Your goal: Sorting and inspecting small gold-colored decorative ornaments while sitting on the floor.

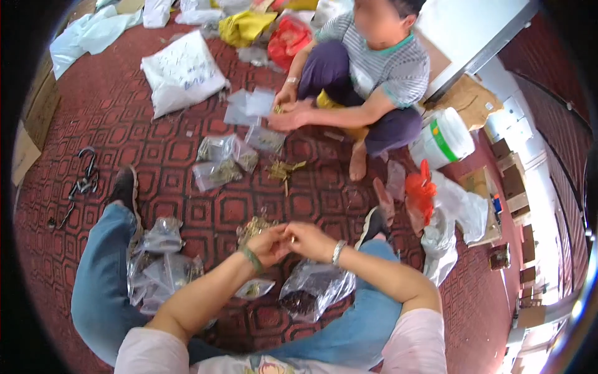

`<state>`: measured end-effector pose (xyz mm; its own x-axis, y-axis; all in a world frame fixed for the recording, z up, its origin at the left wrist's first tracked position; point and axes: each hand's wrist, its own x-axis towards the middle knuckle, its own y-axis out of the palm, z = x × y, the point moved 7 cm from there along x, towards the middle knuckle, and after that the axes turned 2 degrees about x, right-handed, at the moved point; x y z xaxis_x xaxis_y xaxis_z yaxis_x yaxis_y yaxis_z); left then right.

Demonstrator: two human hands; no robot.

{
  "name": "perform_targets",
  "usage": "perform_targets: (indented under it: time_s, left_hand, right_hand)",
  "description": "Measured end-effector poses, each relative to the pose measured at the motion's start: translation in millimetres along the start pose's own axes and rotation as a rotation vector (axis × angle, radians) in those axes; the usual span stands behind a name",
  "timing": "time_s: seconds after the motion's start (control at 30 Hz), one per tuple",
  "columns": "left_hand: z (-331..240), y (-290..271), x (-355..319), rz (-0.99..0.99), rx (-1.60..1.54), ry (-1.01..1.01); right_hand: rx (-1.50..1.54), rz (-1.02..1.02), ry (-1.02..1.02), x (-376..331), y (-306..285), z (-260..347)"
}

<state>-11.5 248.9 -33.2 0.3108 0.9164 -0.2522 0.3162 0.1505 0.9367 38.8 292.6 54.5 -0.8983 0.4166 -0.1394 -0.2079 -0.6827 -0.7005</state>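
Everything here sits on the red patterned carpet (180,206), so tip one: work low, because small bits would be a pain to pick out of that pattern. The big clear bag (319,287) with dark stuff in it lies by the right leg, with the right forearm passing near it, so I'd watch that elbow. Same on the other side with the cluster of packed bags (165,271) by the left leg.

Left hand (270,246) and right hand (311,241) meet fingertip to fingertip just beside the little shiny pile (252,227). Grip-wise, both look nearly closed, thumbs and fingers bunched together. There seems to be a tiny shiny bit (293,239) between them, but it's too small and blurry to swear to. I'd steady it with the left, do the fine work with the right, and keep the pressure light.

Direction-wise: the pile is a loose scatter on the carpet, no single long axis I can make out, pieces probably lying every which way. As for the tiny bit, fingers hide most of it, so I honestly can't tell which way it points or where its long axis runs.
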Motion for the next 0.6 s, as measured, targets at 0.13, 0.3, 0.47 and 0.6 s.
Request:
perform_targets:
  time_s: [0.13,0.3,0.47,0.6]
  left_hand:
    - [-16.0,25.0,-7.9,-0.044,0.001,-0.004]
    - [-22.6,12.1,-12.4,-0.201,-0.04,0.016]
    - [-26.1,24.2,-16.2,-0.177,-0.076,0.02]
    - [-25.1,29.2,-18.4,-0.141,-0.07,0.026]
  right_hand:
    - [0.341,0.024,0.369,-3.7,-21.7,-9.8]
    - [1.115,0.071,0.429,-7.7,-27.5,-21.7]
    - [1.459,0.069,0.36,-9.9,-45.6,-18.6]
    - [1.507,0.047,0.306,-13.8,-57.8,-12.2]
